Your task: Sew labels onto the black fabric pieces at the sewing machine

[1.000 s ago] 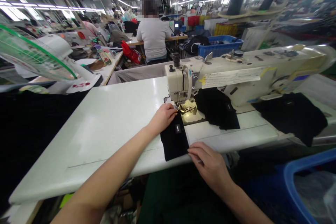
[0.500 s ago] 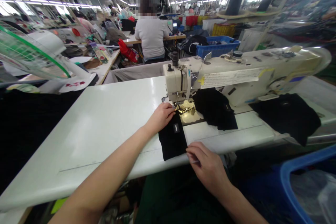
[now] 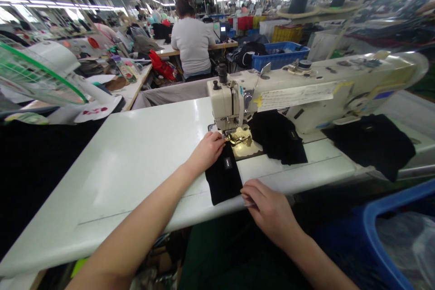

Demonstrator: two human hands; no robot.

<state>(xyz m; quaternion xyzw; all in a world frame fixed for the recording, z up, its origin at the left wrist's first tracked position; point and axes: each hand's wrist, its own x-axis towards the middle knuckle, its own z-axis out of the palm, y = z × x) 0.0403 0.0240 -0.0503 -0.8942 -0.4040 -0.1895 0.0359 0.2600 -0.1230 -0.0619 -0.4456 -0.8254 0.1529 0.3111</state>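
A black fabric piece (image 3: 222,186) with a small dark label lies on the white table, its far end at the needle area of the sewing machine (image 3: 222,111). My left hand (image 3: 208,150) is closed on the fabric's far end, right beside the presser foot (image 3: 234,139); its fingertips are partly hidden. At the near right corner, my right hand (image 3: 267,204) pinches the fabric's edge between thumb and fingers. Another black fabric piece (image 3: 278,138) with a label rests under the machine arm. A further black piece (image 3: 370,142) lies at the machine's right end, hanging over the table edge.
A blue bin (image 3: 370,226) with clear plastic inside stands low at the right. On the left are a green-rimmed fan (image 3: 44,70) and dark cloth (image 3: 37,158). Beyond the table, a person in a light top (image 3: 192,45) sits near a blue basket (image 3: 282,56).
The view has shifted slightly. Both hands keep their places on the black fabric piece, and the fabric shows no clear movement.
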